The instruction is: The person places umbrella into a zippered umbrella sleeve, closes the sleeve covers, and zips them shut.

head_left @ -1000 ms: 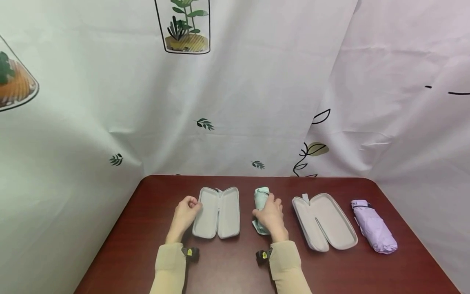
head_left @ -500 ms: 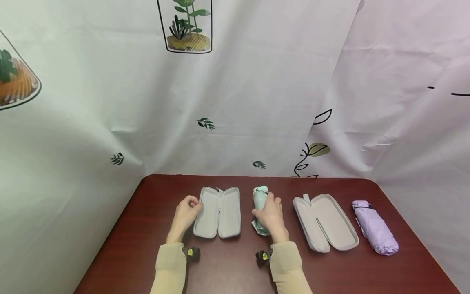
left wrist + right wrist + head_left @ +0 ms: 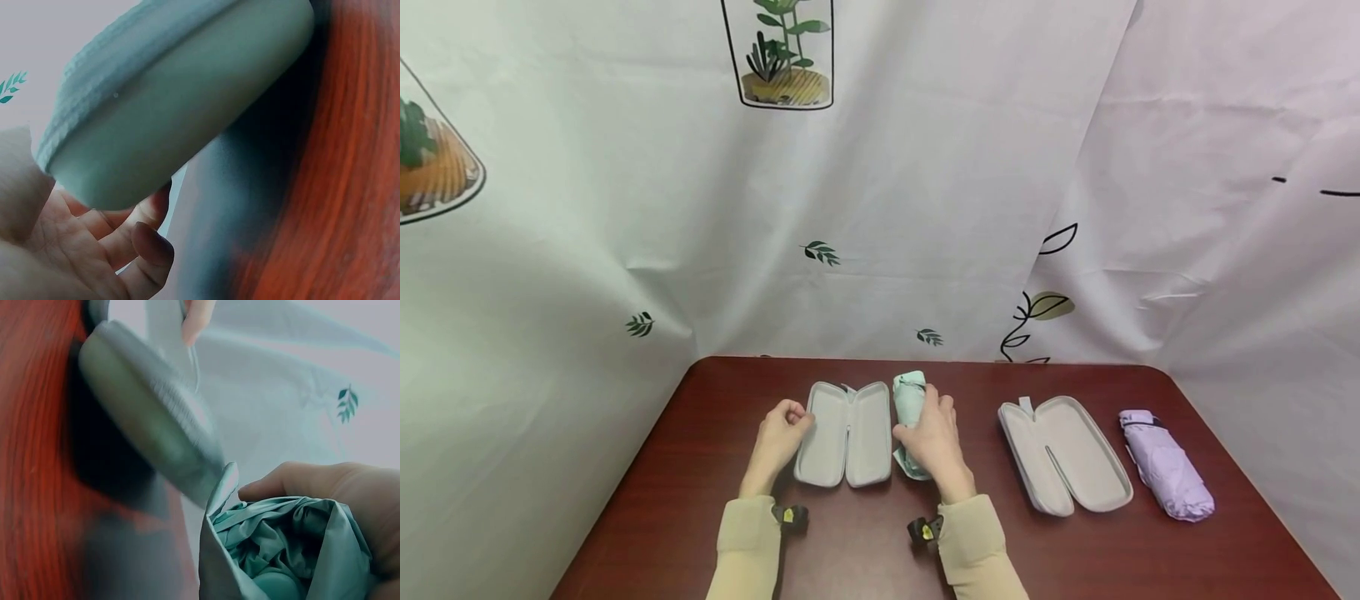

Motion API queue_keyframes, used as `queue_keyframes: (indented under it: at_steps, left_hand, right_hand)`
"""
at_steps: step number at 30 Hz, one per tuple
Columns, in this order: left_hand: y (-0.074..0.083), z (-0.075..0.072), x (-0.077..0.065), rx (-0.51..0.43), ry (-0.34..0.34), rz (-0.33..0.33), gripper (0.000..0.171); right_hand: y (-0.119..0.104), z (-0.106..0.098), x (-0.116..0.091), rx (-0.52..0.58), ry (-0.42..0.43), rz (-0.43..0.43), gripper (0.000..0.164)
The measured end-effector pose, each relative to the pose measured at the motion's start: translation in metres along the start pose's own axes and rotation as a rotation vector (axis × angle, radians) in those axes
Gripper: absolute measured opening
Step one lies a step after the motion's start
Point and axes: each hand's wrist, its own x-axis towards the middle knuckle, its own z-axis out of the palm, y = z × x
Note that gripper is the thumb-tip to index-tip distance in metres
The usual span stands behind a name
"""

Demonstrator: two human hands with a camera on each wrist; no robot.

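While my left hand (image 3: 778,437) pinches left rim of grey zip case (image 3: 869,437), right hand (image 3: 936,437) grips mint folding umbrella (image 3: 910,402) near far edge of table (image 3: 850,550). Likely lining-up step; next calls for steady lowering.

Long pale-yellow sleeves (image 3: 742,575) with broad cuffs (image 3: 749,525) — black wrist cameras (image 3: 799,521) with yellow marks (image 3: 787,515) — bare hands (image 3: 777,438)

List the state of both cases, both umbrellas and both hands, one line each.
Left case: open, halves spread flat.
Right case: open, halves spread apart.
Green umbrella: folded up, held.
Purple umbrella: folded up, lying untouched.
Left hand: fingers curled at the left case's outer edge.
Right hand: gripping the green umbrella.
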Motion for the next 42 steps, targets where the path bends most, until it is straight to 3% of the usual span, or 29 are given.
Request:
queue_keyframes:
  at_steps: [8, 15, 29, 42]
  left_hand:
    - [0.002, 0.0, 0.001, -0.013, -0.01, -0.01, 0.015]
    - [-0.002, -0.002, -0.003, 0.0, -0.003, -0.028, 0.014]
    - [0.002, -0.001, -0.004, -0.012, -0.011, -0.015, 0.015]
    - [0.001, -0.001, -0.002, -0.012, -0.025, -0.025, 0.015]
  right_hand:
    - [-0.018, -0.001, -0.005, 0.02, 0.032, -0.053, 0.088]
    - [-0.03, 0.012, -0.012, 0.026, 0.009, -0.108, 0.089]
    - [-0.048, 0.032, -0.015, 0.083, -0.007, -0.094, 0.092]
    - [-0.052, 0.044, -0.014, 0.06, 0.007, -0.075, 0.088]
